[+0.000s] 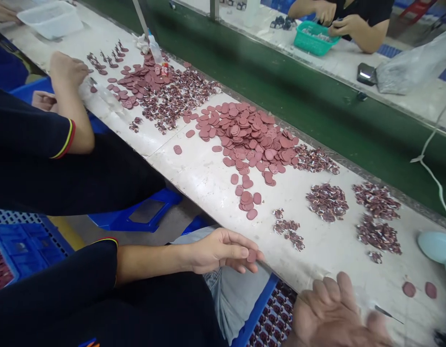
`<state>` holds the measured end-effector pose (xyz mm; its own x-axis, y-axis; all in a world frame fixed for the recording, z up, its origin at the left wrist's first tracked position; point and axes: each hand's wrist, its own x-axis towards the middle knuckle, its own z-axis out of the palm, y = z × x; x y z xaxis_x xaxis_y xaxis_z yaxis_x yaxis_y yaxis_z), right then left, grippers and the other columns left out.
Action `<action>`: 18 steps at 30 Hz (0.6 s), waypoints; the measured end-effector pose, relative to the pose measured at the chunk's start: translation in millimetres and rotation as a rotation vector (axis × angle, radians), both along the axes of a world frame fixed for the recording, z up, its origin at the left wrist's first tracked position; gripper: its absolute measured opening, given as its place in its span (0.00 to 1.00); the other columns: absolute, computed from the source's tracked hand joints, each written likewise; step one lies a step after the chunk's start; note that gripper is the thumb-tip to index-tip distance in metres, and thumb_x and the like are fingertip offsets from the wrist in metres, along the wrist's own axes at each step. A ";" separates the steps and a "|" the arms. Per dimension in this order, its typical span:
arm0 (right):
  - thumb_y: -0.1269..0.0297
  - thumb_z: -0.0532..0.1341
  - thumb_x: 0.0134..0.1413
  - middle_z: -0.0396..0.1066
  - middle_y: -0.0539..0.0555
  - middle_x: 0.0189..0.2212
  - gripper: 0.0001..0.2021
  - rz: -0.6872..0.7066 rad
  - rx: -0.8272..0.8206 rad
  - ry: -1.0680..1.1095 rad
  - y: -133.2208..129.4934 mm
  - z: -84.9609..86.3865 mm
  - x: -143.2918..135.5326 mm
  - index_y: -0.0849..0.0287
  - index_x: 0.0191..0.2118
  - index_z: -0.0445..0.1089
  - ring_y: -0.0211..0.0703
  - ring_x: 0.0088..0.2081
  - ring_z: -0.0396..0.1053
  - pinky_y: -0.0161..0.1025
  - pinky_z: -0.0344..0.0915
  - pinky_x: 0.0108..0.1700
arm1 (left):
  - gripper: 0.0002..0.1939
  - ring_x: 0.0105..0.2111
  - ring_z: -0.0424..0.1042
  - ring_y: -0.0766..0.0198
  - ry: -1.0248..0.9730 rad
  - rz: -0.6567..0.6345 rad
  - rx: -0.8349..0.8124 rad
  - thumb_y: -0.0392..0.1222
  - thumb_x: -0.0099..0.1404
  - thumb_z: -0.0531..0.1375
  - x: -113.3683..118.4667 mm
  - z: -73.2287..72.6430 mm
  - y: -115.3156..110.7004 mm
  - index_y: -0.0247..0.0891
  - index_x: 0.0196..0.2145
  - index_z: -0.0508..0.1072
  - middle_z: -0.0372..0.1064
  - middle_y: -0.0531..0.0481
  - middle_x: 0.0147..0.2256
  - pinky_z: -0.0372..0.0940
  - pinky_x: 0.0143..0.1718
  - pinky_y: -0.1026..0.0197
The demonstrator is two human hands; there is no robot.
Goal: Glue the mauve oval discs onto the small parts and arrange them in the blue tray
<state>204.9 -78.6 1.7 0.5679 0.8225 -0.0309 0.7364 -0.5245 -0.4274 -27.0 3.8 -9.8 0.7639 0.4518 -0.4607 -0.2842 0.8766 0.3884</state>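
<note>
Left hand [219,250] pinches a red disc [251,256] at the table edge [208,212]; right hand [334,313] open (blurred), empty.

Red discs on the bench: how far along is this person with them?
Looks done: several small heaps of red-and-white pieces lie grouped on the bench. In hand: the left hand pinches one plain disc, and the right hand is open and blurred. Left: the big pile of plain discs, so probably a good deal remains.
</note>
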 end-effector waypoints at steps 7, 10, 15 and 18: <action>0.37 0.54 0.53 0.73 0.57 0.40 0.32 0.061 -0.044 -0.083 34.1 -6.1 5.5 0.56 0.51 0.76 0.49 0.41 0.72 0.47 0.68 0.46 | 0.21 0.41 0.81 0.60 -0.002 -0.002 0.003 0.44 0.56 0.73 0.1 3.0 5.4 0.31 0.45 0.80 0.76 0.35 0.52 0.73 0.37 0.67; 0.41 0.53 0.55 0.75 0.54 0.39 0.28 0.048 -0.127 -0.116 35.2 -3.9 12.4 0.54 0.50 0.76 0.49 0.43 0.74 0.48 0.68 0.50 | 0.20 0.40 0.82 0.60 -0.012 -0.008 0.003 0.44 0.56 0.73 -0.6 1.8 4.9 0.32 0.45 0.81 0.76 0.36 0.51 0.73 0.37 0.68; 0.44 0.60 0.48 0.79 0.54 0.36 0.20 -0.201 -0.301 0.063 9.6 11.0 13.5 0.51 0.41 0.75 0.61 0.46 0.77 0.64 0.70 0.57 | 0.19 0.43 0.81 0.61 -0.015 -0.040 0.039 0.43 0.58 0.72 -1.5 0.5 3.3 0.33 0.46 0.80 0.75 0.37 0.52 0.73 0.38 0.70; 0.48 0.69 0.40 0.80 0.55 0.37 0.18 -0.234 0.139 0.537 -18.0 15.6 -6.9 0.50 0.38 0.75 0.59 0.42 0.80 0.60 0.78 0.46 | 0.20 0.44 0.81 0.60 -0.025 -0.059 0.059 0.43 0.58 0.72 1.5 0.4 -1.0 0.33 0.47 0.80 0.76 0.37 0.52 0.73 0.38 0.69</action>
